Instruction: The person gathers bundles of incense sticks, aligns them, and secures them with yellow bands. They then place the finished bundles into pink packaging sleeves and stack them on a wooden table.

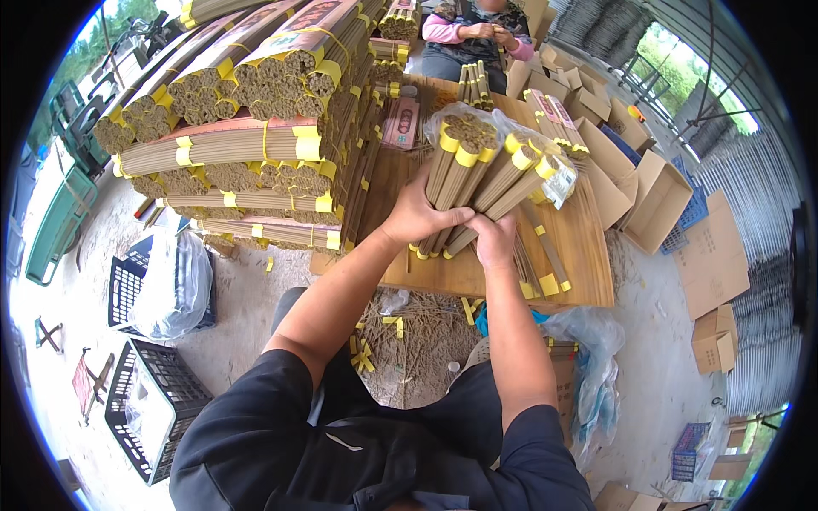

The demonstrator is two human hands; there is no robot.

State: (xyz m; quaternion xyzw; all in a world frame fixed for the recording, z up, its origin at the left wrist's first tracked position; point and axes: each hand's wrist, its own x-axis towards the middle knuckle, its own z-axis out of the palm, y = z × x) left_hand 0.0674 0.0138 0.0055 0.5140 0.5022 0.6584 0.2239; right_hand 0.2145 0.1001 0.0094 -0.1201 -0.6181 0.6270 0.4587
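Observation:
My left hand (pixel 419 211) is closed round the left side of several incense stick bundles (pixel 456 170), brown and banded in yellow paper, standing nearly upright over the wooden table (pixel 588 264). My right hand (pixel 494 240) grips the lower part of the adjoining incense bundles (pixel 509 180), which lean to the right. Both thumbs come close together in front; the other fingers are largely hidden. Transparent plastic (pixel 558 183) wraps round the upper ends of the right-hand group. Loose incense sticks (pixel 530 264) and yellow paper strips (pixel 550 284) lie on the table beside my right hand.
A tall stack of packed incense bundles (pixel 281 85) rises at the left. Across the table sits another person (pixel 477 34). Open cardboard boxes (pixel 652 200) line the right. Dark crates (pixel 158 409) stand on the left floor; stick scraps (pixel 417 341) litter the ground below.

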